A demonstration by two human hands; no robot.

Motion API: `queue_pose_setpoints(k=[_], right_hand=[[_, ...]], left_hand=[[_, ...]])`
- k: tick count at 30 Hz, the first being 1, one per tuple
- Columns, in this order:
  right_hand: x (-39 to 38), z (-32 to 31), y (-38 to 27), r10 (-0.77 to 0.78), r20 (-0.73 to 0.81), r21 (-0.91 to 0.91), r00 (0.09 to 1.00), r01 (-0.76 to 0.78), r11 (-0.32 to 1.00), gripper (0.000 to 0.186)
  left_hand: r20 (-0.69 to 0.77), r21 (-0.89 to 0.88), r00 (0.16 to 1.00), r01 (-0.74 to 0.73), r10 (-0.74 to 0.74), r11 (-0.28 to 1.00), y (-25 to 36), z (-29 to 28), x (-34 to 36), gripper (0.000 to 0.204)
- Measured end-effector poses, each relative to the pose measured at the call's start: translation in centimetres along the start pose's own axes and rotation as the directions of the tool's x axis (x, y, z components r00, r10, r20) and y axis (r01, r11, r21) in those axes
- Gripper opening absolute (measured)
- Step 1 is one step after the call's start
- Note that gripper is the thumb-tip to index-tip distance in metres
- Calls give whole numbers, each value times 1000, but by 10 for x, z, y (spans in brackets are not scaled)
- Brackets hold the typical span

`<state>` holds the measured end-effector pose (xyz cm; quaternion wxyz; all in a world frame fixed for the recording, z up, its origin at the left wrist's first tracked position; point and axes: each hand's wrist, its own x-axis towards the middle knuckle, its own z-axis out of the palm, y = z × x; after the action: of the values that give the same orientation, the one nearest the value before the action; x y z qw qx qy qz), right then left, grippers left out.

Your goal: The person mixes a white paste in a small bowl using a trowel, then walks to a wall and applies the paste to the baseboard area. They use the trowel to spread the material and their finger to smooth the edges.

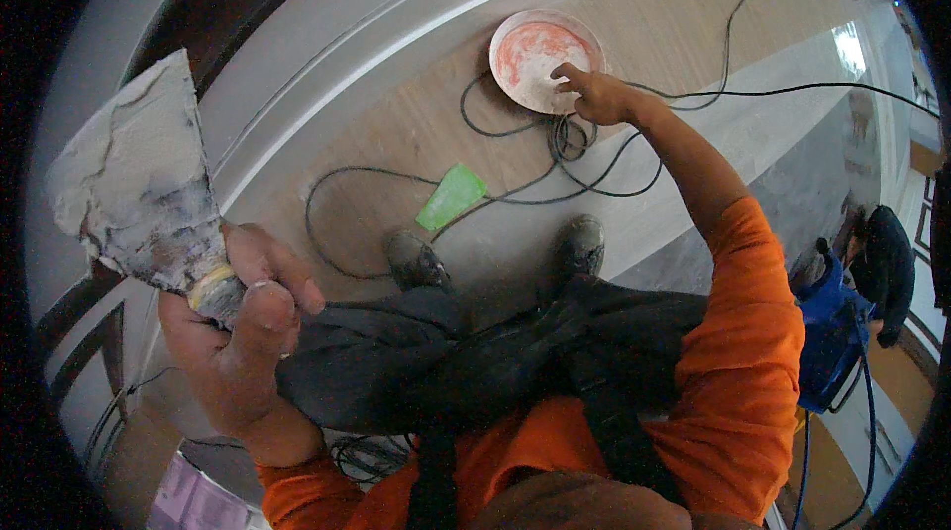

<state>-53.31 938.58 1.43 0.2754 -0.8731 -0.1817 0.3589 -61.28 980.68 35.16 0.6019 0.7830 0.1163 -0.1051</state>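
My left hand (248, 332) is closed round the handle of a putty knife (149, 183), raised at the left. Its broad blade is thickly coated with whitish filler, and the handle is smeared too. My right arm stretches forward, and my right hand (594, 96) hovers over the right side of a round shallow bowl (505, 89). Its fingers are bent but apart, with nothing visible between them. Whether they touch the bowl's contents is unclear. Inside the bowl, white powdery material covers a reddish-pink bottom. A green trapezoid plastic piece (453, 195) lies on the floor before my shoes.
A dark cable (570, 149) coils beside the bowl and loops across the wood-patterned floor (396, 134). A white skirting board (416, 25) runs behind. At the right sits a blue container (832, 342) with dark items behind it. Purple-white packaging (198, 490) lies lower left.
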Motion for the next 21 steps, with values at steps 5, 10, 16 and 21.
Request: queue_pose_setpoints(k=[5,10,16,21], right_hand=[[5,20,1,24,-10,28,1000,-23,999,61],[4,14,-8,32,17,37,999,-33,999,56],[8,24,9,15,26,193,1000,-20,981,54],[14,26,16,-2,7,362,1000,-1,932,48]], left_hand=[[86,-25,996,-34,36,999,-7,-6,-1,52],[77,-15,997,-30,32,999,-4,-3,0,53],[91,-30,995,-31,34,999,0,0,0,51],[101,-7,994,-45,46,999,1,-2,0,50]])
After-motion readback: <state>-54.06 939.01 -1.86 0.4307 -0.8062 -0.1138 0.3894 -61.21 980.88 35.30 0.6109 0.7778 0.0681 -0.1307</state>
